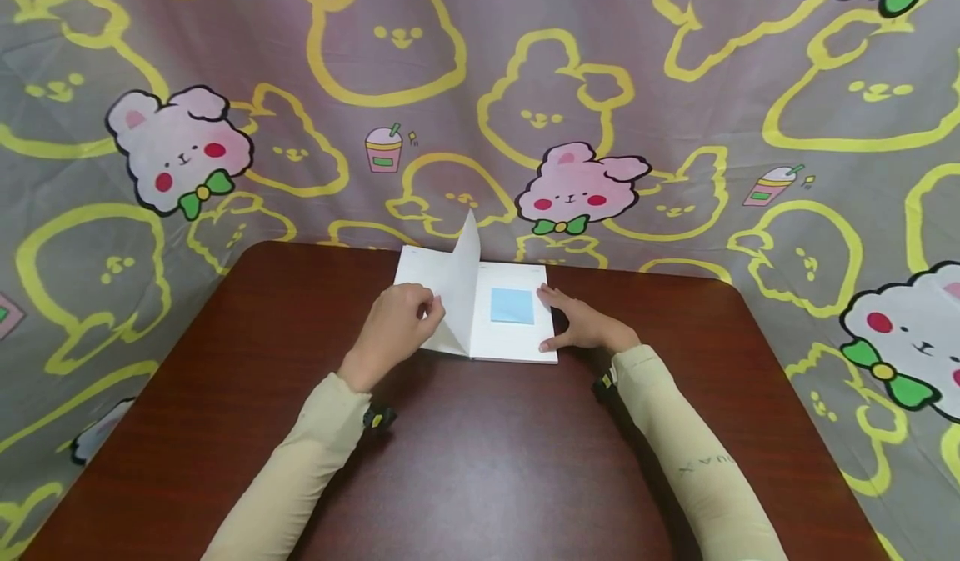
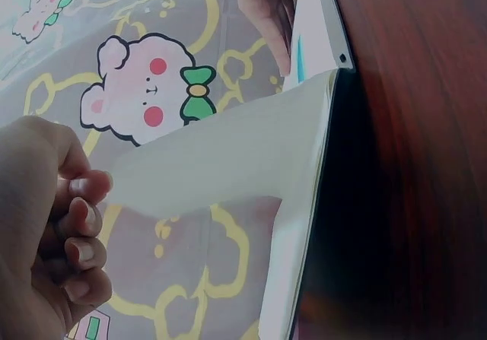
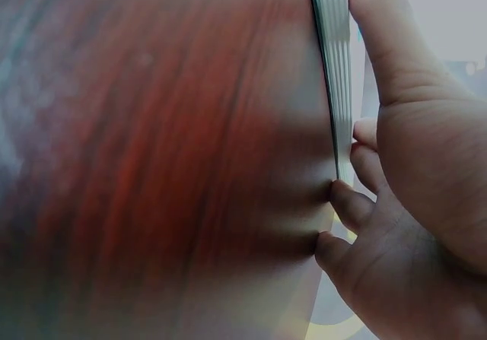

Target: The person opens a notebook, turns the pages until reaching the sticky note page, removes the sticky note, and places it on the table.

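Observation:
A white notebook (image 1: 517, 346) lies spread out near the table's far edge. One of its pages (image 1: 467, 273) stands raised and curved at the spine. My left hand (image 1: 397, 328) is at that page's free edge, thumb and forefinger pinched together. In the left wrist view, the page (image 2: 228, 157) reaches close to the curled fingertips; the exact contact is hard to see. My right hand (image 1: 585, 323) rests at the notebook's right edge with thumb and fingers spread. A light blue square sticky note (image 1: 512, 306) sits on the right-hand page.
The dark reddish-brown table (image 1: 480, 461) spreads out in front of the notebook. A grey curtain (image 1: 480, 44) with yellow outlines and pink rabbits hangs behind the table and along its sides.

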